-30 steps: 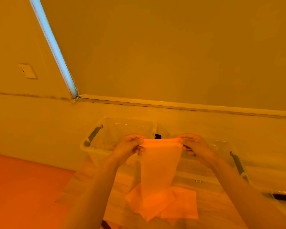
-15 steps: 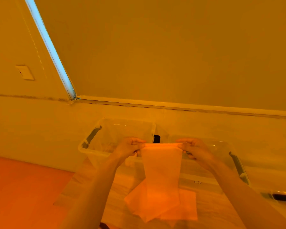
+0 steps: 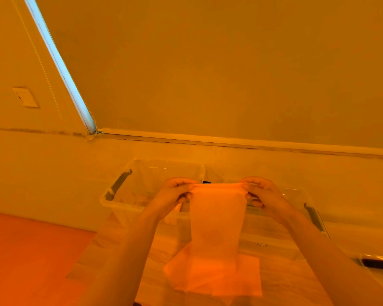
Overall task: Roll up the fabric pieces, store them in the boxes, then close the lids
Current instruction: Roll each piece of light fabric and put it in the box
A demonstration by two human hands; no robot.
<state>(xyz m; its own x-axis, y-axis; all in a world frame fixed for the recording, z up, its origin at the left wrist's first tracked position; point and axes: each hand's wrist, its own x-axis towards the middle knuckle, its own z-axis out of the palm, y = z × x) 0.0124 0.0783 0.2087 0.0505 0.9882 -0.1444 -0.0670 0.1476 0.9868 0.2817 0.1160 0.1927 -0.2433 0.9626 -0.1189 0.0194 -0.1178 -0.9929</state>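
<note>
A pale orange fabric piece (image 3: pixel 218 219) hangs in front of me, its top edge curled into a thin roll. My left hand (image 3: pixel 175 193) pinches the left end of that roll and my right hand (image 3: pixel 263 194) pinches the right end. The fabric's lower part drapes onto more fabric (image 3: pixel 237 279) lying flat on the table. Behind my hands stand two clear plastic boxes without lids: the left box (image 3: pixel 119 202) and the right box (image 3: pixel 301 195), each with dark handle clips. Some fabric seems to lie inside the left box.
The wooden table (image 3: pixel 155 250) stands against a low wall ledge. A clear lid with a dark clip (image 3: pixel 376 262) lies at the right edge. Reddish floor (image 3: pixel 27 250) shows at the lower left. A window blind (image 3: pixel 208 62) fills the wall above.
The top edge of the fabric has been turned over into a tighter roll between my fingers. Both hands have sunk slightly toward the boxes.
</note>
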